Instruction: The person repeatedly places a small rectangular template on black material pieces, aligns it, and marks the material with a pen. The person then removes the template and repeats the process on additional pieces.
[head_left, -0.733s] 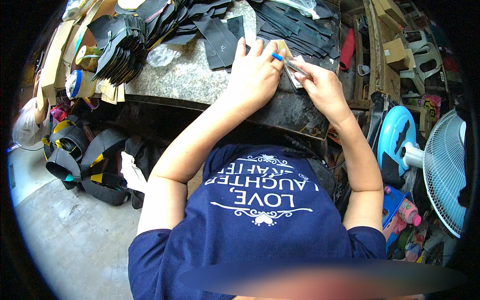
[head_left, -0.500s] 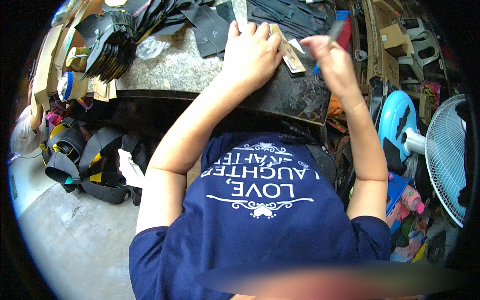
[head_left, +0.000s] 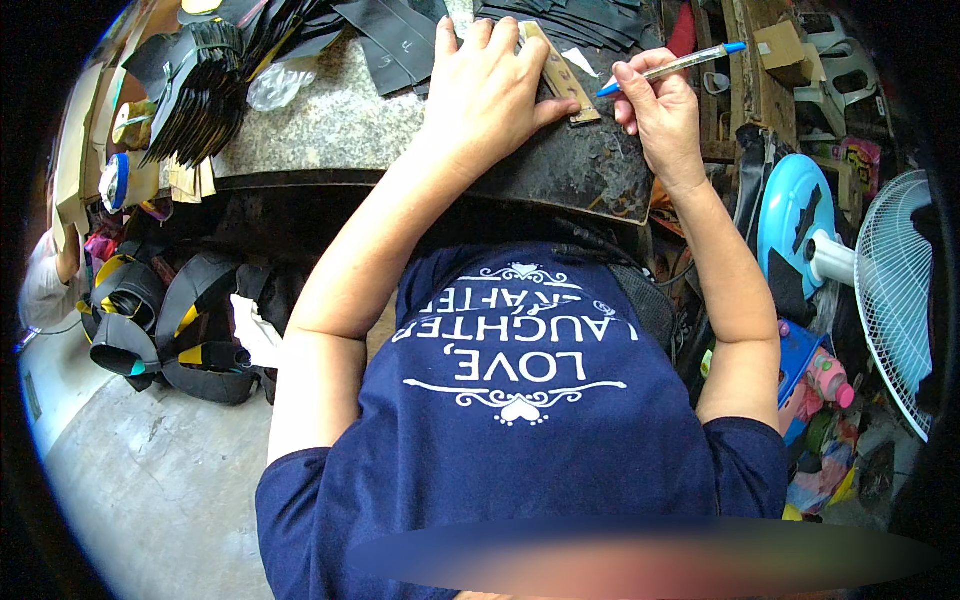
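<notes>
While the left hand point(head_left: 490, 85) flattens it, the ruler point(head_left: 560, 72) looks tan, narrow, worn.

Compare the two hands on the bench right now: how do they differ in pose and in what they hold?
The left hand lies flat, fingers spread, pressing a tan strip onto the dark mat; the right hand is curled, pinching a blue-tipped pen. The left rests on the work; the right's pen is tilted beside the strip. Both are bare.
</notes>
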